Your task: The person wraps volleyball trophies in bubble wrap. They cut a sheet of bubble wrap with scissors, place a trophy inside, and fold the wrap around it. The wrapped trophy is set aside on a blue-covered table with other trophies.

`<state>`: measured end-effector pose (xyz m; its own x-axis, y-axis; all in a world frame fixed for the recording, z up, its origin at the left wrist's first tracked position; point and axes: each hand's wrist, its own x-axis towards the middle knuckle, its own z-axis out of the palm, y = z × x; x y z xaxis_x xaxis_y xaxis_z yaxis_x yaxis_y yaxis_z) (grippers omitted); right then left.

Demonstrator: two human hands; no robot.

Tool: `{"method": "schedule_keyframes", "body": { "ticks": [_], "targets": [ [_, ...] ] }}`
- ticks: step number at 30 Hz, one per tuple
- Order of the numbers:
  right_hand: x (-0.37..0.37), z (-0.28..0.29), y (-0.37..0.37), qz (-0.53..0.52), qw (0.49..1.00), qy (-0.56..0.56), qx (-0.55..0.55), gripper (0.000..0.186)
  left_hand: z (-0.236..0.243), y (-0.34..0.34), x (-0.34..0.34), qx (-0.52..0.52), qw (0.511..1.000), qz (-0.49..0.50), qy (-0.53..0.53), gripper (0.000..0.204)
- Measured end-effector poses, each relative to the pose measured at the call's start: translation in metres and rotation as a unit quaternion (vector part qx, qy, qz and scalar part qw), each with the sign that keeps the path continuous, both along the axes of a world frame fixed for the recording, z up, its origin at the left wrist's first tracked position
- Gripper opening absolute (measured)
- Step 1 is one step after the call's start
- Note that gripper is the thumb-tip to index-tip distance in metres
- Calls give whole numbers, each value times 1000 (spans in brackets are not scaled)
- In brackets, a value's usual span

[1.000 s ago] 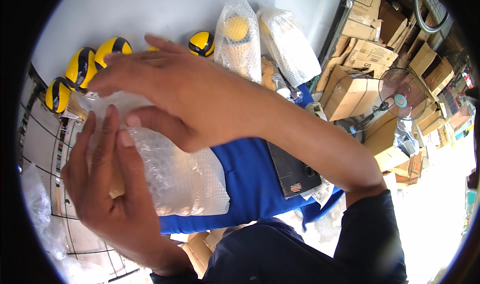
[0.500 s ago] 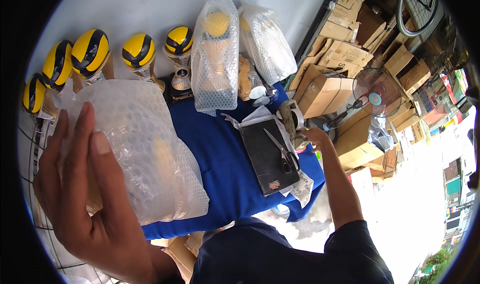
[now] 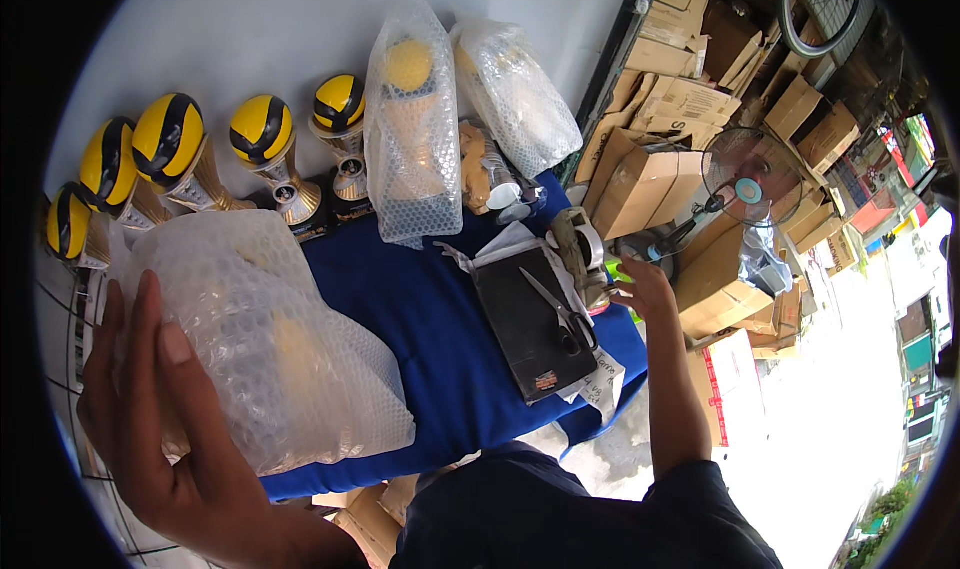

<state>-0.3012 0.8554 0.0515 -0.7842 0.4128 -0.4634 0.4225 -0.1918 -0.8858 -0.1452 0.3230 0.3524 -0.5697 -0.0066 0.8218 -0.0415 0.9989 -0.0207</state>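
Where the left hand [image 3: 180, 419] rests against the bubble-wrapped bundle [image 3: 280, 359], lower left of the frame, its fingers point upward, slightly parted. Risk, as I judge it: springy film could unroll should that hand lift; slippery plastic on smooth blue cloth [image 3: 365, 299] might slide. Centre right: metal scissors [image 3: 560, 311] lie loose on a flat black board [image 3: 515, 334]; a brushing forearm could knock them off. Right hand [image 3: 645, 287] beside a tape dispenser [image 3: 572, 244], fingers bent; too small to tell whether it grips anything. Farther, top centre: pebbly wrap around a tall trophy [image 3: 412, 159]. Upper left: glossy yellow-black balls [image 3: 168, 139] on fluted, flaring metallic stems, top-heavy. Upper right: creased, angular cardboard boxes [image 3: 640, 184].
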Motion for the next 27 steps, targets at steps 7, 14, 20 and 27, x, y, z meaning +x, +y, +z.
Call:
{"method": "schedule_keyframes", "body": {
  "ticks": [7,14,20,27],
  "targets": [
    [87,-51,-16,-20,989,125,-81,33,-7,-15,-6,0,999,-38,0,31],
    [104,-75,-19,16,950,260,-169,10,-9,-23,-3,13,999,-37,-14,32],
    [89,-111,-24,-39,971,235,-5,16,-10,-23,-2,17,999,-49,-14,33],
    [83,-119,-16,-63,954,294,10,18,-10,-23,-6,18,999,-45,-14,35]
  ]
}}
